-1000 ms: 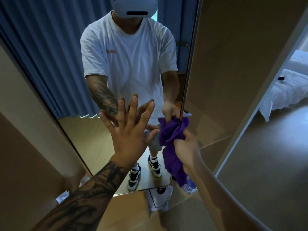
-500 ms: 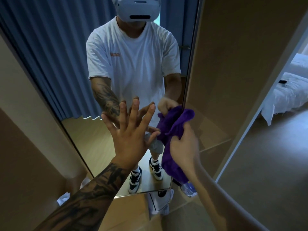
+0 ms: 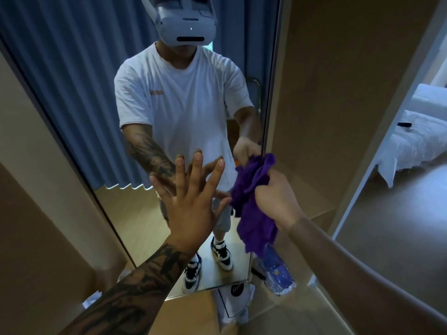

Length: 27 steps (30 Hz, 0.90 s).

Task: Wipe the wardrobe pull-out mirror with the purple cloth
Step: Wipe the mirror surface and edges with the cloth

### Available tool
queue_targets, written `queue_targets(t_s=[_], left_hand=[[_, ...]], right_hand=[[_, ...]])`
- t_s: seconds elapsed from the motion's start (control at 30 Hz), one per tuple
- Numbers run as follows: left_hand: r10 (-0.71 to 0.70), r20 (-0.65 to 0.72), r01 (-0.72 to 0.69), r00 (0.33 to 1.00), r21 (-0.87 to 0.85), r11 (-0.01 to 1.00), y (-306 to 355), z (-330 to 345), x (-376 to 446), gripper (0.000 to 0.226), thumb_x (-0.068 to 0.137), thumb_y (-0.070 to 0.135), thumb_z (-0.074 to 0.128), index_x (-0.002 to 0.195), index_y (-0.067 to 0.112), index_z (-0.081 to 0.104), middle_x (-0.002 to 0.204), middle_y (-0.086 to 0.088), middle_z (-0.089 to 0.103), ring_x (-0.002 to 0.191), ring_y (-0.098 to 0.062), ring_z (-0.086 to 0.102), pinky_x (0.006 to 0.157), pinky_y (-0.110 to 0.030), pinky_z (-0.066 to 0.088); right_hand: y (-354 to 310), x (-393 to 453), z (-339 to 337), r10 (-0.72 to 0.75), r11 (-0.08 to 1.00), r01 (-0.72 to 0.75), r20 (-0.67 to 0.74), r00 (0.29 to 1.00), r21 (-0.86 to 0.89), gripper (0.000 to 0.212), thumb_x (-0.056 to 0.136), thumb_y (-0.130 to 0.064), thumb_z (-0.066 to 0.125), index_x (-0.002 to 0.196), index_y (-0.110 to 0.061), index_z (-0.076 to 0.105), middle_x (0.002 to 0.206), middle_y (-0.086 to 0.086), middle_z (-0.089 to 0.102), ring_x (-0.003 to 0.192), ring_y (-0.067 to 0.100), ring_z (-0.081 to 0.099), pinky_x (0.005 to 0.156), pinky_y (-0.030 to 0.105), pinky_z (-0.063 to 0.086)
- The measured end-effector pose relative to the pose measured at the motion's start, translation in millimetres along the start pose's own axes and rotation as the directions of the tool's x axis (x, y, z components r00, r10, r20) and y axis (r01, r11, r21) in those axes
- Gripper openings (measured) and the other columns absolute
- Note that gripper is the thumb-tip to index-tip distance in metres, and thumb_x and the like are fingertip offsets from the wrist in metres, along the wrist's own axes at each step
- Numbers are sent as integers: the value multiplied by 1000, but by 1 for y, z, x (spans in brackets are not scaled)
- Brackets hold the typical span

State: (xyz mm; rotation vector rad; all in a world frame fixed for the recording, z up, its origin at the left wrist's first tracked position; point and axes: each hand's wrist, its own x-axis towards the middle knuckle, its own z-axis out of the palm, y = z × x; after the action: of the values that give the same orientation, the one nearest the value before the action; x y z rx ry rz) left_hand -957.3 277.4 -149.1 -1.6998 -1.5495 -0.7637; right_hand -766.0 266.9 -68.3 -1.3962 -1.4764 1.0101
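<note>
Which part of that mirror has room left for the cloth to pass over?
The mirror is bare above the spread left hand, between its left and right edges. Lower down is crowded: the left hand presses the glass, and the right hand grips the purple cloth at the right edge.

The right hand [image 3: 275, 201] hides the fingers gripping the purple cloth [image 3: 254, 209]. At five o'clock below it, a blue bottle [image 3: 278, 274], perhaps a spray, is half covered. The mirror [image 3: 96, 117] runs off the top edge.
</note>
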Motion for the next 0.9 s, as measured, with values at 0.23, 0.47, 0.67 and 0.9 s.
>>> queue_targets(t_s=[0.23, 0.47, 0.67, 0.9], left_hand=[[1, -9, -1, 1000, -1, 1000, -1, 4, 0, 85, 95, 81, 48, 166, 39, 24, 173, -5, 4, 160, -30, -20, 113, -85, 2], [-2, -11, 2, 1000, 1, 1000, -1, 6, 1, 86, 95, 81, 46, 166, 39, 21, 173, -6, 2, 160, -32, -21, 113, -85, 2], [-7, -17, 7, 1000, 17, 1000, -1, 9, 0, 90, 94, 82, 49, 167, 40, 17, 174, -4, 0, 160, -31, -20, 114, -83, -2], [12, -9, -11, 1000, 22, 1000, -3, 7, -1, 88, 95, 79, 44, 167, 37, 16, 174, -12, 12, 161, -34, -14, 115, -82, -6]], right_hand=[[-17, 5, -3, -114, 985, 129, -130, 985, 112, 38, 89, 6, 45, 100, -25, 62, 72, -5, 68, 51, 3, 57, 44, 18, 43], [-26, 19, -10, -54, 976, 78, -116, 992, 206, 28, 88, 5, 47, 105, -11, 62, 74, 2, 61, 57, 17, 55, 47, 26, 42], [-3, 2, 4, 22, 976, -1, -96, 995, 218, 27, 94, 7, 45, 107, -10, 62, 85, 11, 64, 68, 24, 56, 58, 36, 45], [-35, 19, -8, -65, 933, 108, -132, 989, 344, 34, 93, 4, 46, 107, -21, 67, 74, -7, 72, 65, 21, 61, 54, 30, 47]])
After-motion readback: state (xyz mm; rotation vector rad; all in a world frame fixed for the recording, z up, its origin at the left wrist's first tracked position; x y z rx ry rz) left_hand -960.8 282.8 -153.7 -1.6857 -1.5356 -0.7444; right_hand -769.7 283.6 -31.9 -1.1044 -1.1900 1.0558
